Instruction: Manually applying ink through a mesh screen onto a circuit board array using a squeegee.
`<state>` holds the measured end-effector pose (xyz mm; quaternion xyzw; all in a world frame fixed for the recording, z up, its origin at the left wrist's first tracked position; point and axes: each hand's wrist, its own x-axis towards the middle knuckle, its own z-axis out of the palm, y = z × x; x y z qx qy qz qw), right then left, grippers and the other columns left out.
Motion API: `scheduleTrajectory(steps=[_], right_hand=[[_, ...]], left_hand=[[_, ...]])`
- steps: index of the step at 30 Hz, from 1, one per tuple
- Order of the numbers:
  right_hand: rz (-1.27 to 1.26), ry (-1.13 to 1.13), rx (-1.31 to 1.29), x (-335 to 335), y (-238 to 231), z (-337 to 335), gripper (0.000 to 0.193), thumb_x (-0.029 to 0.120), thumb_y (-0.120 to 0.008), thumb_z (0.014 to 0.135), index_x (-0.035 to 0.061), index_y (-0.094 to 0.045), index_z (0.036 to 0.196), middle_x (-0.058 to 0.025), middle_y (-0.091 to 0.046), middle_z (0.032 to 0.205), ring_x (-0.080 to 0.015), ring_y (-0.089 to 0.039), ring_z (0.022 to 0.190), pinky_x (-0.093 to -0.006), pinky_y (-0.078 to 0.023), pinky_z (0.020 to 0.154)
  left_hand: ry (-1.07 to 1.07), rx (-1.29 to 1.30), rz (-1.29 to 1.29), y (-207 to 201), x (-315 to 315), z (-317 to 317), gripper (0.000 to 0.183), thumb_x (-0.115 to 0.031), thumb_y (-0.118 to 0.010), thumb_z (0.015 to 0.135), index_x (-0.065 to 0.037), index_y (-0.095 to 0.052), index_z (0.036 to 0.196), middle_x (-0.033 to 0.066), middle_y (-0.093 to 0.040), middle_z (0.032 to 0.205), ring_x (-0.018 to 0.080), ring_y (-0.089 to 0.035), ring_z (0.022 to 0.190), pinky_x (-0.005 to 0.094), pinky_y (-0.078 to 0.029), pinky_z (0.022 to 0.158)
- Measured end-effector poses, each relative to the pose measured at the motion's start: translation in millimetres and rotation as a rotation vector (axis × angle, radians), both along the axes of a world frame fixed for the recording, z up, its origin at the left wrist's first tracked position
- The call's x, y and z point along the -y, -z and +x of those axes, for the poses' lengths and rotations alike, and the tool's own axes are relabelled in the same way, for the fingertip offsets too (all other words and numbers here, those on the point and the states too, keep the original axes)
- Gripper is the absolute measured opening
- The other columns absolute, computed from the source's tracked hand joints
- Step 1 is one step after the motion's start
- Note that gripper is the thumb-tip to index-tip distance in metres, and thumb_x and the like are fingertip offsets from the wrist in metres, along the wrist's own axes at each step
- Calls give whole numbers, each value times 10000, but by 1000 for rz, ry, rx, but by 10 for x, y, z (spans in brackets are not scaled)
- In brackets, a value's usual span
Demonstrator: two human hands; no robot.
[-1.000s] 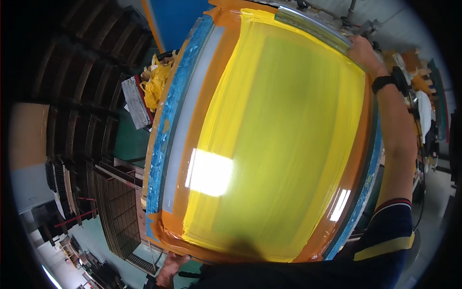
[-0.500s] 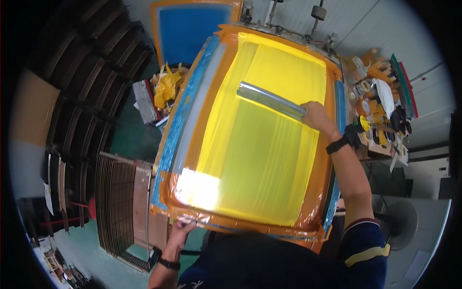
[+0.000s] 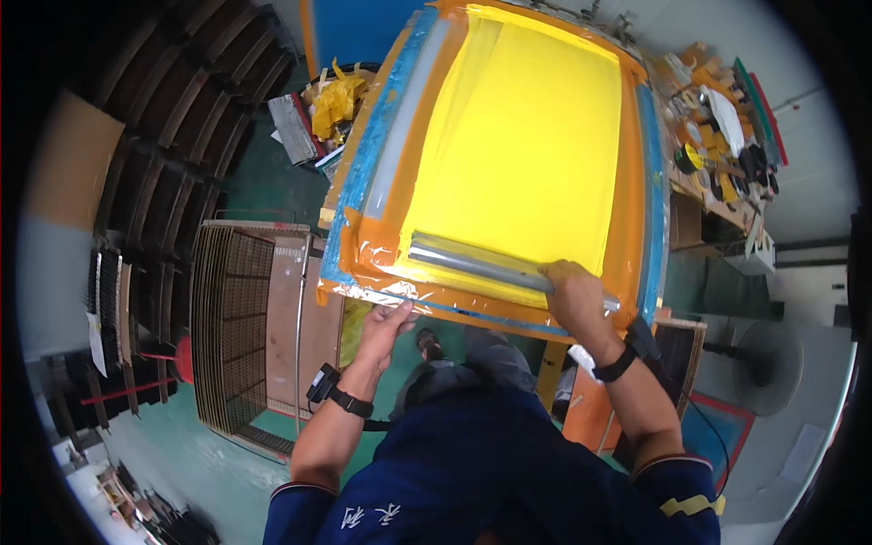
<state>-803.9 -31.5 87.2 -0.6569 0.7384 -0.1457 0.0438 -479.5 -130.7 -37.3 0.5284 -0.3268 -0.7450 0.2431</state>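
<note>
A screen-printing frame [image 3: 633, 182], edged with orange and blue tape, lies before me. Bright yellow ink [image 3: 527, 145] covers its mesh. My right hand [image 3: 579, 298] is closed around the right part of a long metal-handled squeegee [image 3: 477, 262]. The squeegee lies crosswise, slightly tilted, at the near end of the yellow area; its blade edge is hard to make out. At the near left corner, my left hand [image 3: 386, 329] grips the frame's taped edge between thumb and fingers. Both wrists wear dark bands.
A wire rack [image 3: 222, 327] stands on the floor at the left, with dark shelving [image 3: 150, 154] beyond. Crumpled yellow plastic [image 3: 336, 102] fills a container by the frame. Tape rolls and tools crowd a side table [image 3: 690, 186] at right, near a fan [image 3: 765, 354].
My right hand has drawn the squeegee from the upper middle of the mesh to its near end. The yellow behind it looks more even. My left hand stays at the near left edge.
</note>
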Motion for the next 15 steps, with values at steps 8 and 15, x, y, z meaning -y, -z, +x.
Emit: scheduleTrajectory(steps=[8,15], right_hand=[[56,32,60,-381,81,279,254,15,-653,762,50,-708,1007,-144,-699,924,-334,-673,900,-430,-546,765],[269,117,-142,-645,-170,-191,162,71,-661,805,81,-721,955,-129,-707,848,-312,-685,880,-456,-520,771]], left_hand=[[645,442,-940,-1095,122,232,309,-162,-769,846,15,-689,1087,128,-724,890,249,-679,817,350,-521,808],[935,533,-1566,-1341,756,-480,334,17,-661,745,-2,-680,1078,186,-692,961,378,-636,985,461,-446,964]])
